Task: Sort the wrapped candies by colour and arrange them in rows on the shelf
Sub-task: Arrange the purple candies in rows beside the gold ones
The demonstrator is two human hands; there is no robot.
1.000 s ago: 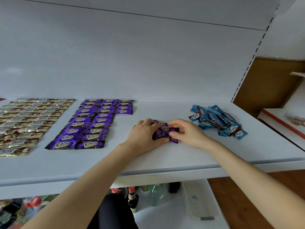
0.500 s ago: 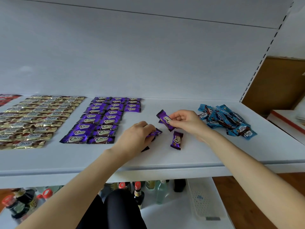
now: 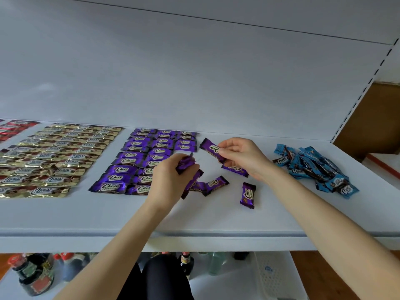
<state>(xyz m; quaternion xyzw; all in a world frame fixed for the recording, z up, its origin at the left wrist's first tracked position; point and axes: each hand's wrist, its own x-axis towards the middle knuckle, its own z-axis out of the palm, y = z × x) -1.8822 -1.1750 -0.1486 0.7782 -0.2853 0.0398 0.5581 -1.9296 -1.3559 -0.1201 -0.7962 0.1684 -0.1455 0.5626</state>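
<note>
On the white shelf (image 3: 216, 217), purple candies lie in rows (image 3: 138, 161) left of centre. My left hand (image 3: 171, 178) is closed on a purple candy (image 3: 185, 163) just right of those rows. My right hand (image 3: 242, 156) pinches another purple candy (image 3: 211, 149) above the shelf, tilted. Loose purple candies lie between and below my hands: one pair (image 3: 207, 185), one under my right palm (image 3: 234, 169), one standing apart (image 3: 247, 194). Gold candies sit in rows (image 3: 56, 156) further left. Blue candies form a heap (image 3: 313, 167) at the right.
Red candies (image 3: 13, 128) show at the far left edge. The shelf's back panel (image 3: 194, 72) rises behind the rows, and a perforated upright (image 3: 359, 96) bounds the right. Below the shelf edge stand sauce bottles (image 3: 32, 273) and a white basket (image 3: 275, 278).
My hands have parted and lifted from the small purple pile. The right hand raised one purple candy, the left hand took another, and the remaining loose ones lie spread on the shelf.
</note>
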